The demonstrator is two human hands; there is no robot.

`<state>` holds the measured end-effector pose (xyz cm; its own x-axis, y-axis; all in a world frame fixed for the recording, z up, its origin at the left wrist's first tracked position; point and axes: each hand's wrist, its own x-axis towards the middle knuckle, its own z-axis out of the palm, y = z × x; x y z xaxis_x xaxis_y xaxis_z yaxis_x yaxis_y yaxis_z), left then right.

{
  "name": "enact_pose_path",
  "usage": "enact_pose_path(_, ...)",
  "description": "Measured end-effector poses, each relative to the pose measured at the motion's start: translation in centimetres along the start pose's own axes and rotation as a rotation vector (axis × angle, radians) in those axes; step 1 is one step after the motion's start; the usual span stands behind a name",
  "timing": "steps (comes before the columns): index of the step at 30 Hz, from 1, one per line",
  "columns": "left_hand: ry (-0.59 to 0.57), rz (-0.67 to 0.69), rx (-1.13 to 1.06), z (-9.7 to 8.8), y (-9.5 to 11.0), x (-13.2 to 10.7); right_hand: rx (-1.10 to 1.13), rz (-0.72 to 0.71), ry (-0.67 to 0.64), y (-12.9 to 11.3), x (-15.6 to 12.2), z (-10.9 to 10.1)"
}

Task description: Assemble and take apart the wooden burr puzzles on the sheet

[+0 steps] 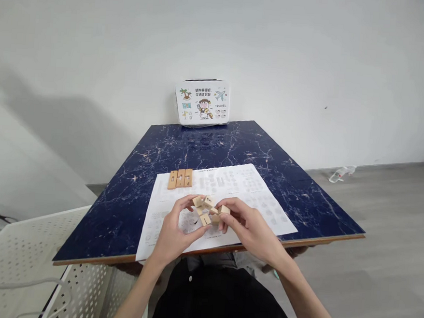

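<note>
Both my hands hold a small cluster of interlocked light wooden puzzle pieces (208,209) just above a printed instruction sheet (239,190). My left hand (176,229) pinches the cluster from the left with thumb and fingers. My right hand (251,227) grips it from the right, fingers curled round the pieces. Three more wooden pieces (180,178) lie side by side on the sheet's far left corner, apart from my hands.
The sheet lies on a dark blue marbled table (130,192). A white illustrated box (202,101) stands at the table's far edge against the wall. A white perforated chair (19,262) is at the left. A plastic bottle (341,173) lies on the floor at right.
</note>
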<state>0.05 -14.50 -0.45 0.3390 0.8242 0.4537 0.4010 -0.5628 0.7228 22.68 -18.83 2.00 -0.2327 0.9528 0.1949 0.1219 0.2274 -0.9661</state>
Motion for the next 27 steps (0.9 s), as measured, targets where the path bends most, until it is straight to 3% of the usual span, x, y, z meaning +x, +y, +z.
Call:
enact_pose_path(7,-0.022,0.066,0.037,-0.2,0.2,-0.2,-0.313,-0.181,0.031,-0.1,0.7,0.6)
enact_pose_path(20,-0.092,0.06,-0.005,-0.3,0.3,-0.6,-0.223,-0.012,0.051,-0.3,0.8,0.7)
enact_pose_path(27,-0.135,0.12,-0.053,-0.5,0.3,-0.4,0.02,0.141,0.006,0.9,1.4,0.7)
